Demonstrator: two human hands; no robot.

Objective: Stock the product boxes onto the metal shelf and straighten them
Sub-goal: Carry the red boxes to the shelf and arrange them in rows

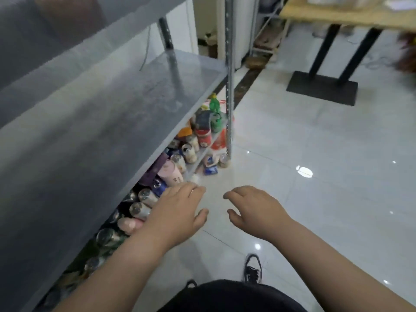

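A grey metal shelf (117, 113) fills the left side, and its middle board is bare. No product box is in view near my hands. My left hand (177, 210) hovers palm down beside the shelf's front edge, fingers loosely spread, holding nothing. To its right, over the white floor tiles, my right hand (254, 208) also hangs palm down with relaxed, slightly curled fingers and nothing in it. A narrow gap of floor separates the two hands.
Several cans, jars and bottles (191, 152) crowd the lowest shelf level under the bare board. A metal upright (229, 86) marks the shelf's right front corner. A table with a black base (322, 88) stands at the back right. My shoe (253, 270) is on the glossy floor.
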